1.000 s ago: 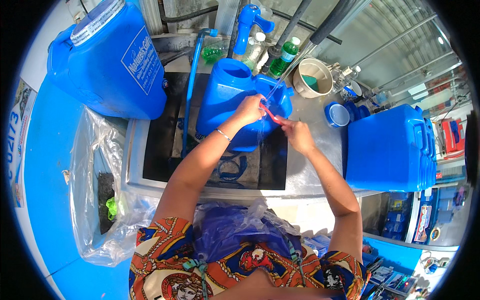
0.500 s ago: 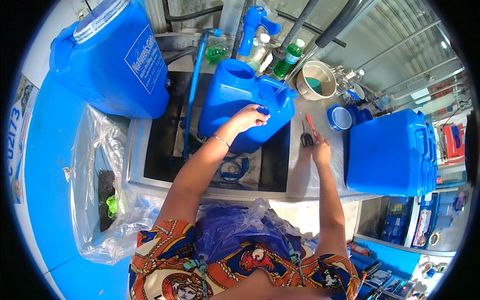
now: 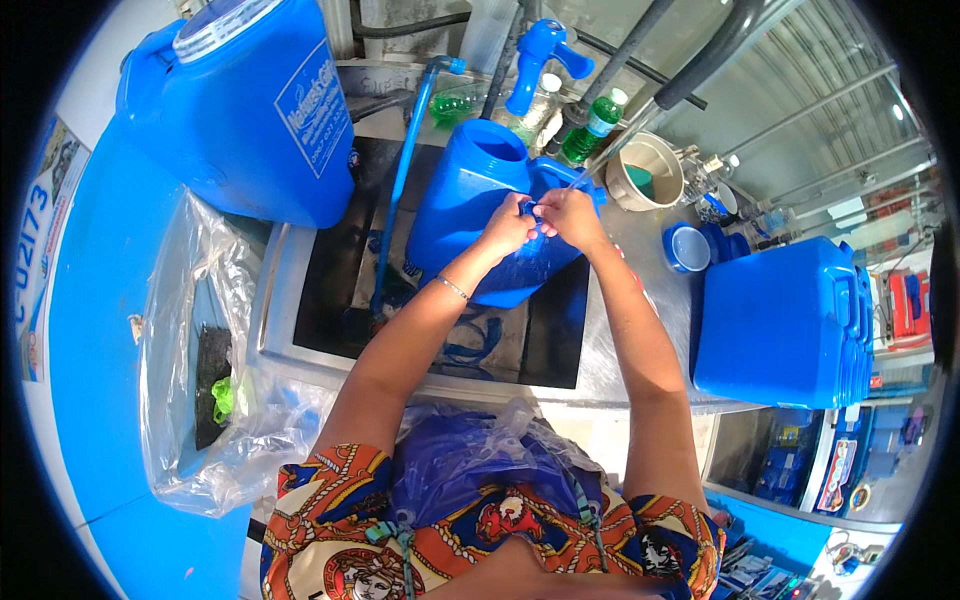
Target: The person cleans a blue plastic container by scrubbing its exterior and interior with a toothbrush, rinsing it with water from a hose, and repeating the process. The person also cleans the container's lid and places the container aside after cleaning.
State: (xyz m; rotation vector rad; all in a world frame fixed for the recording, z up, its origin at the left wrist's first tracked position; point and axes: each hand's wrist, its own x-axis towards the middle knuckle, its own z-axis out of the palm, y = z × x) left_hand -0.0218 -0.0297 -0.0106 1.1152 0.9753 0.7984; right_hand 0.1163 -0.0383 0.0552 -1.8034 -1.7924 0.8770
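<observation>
A blue jug (image 3: pixel 455 205) with a wide open mouth and a side handle stands in the dark sink (image 3: pixel 330 285). My left hand (image 3: pixel 508 228) is closed on a small blue cap (image 3: pixel 528 208) just in front of the jug's handle. My right hand (image 3: pixel 568 215) meets it there, its fingers pinched at the cap's edge. Whether a thin tool is also in the right fingers is hidden. Clear water appears to run down beside my right hand. A red-handled tool (image 3: pixel 640 283) shows partly on the steel counter, behind my right forearm.
Another large blue jug (image 3: pixel 240 120) stands at left and more blue jugs (image 3: pixel 775 325) at right. Behind are a blue tap (image 3: pixel 540 65), a green bottle (image 3: pixel 597 125), a beige bucket (image 3: pixel 645 170) and a blue tub (image 3: pixel 687 247). Clear plastic (image 3: pixel 180 400) hangs at left.
My right hand has left the red-handled tool's place on the counter and moved left to the cap. My left hand still holds the cap. The view has shifted slightly.
</observation>
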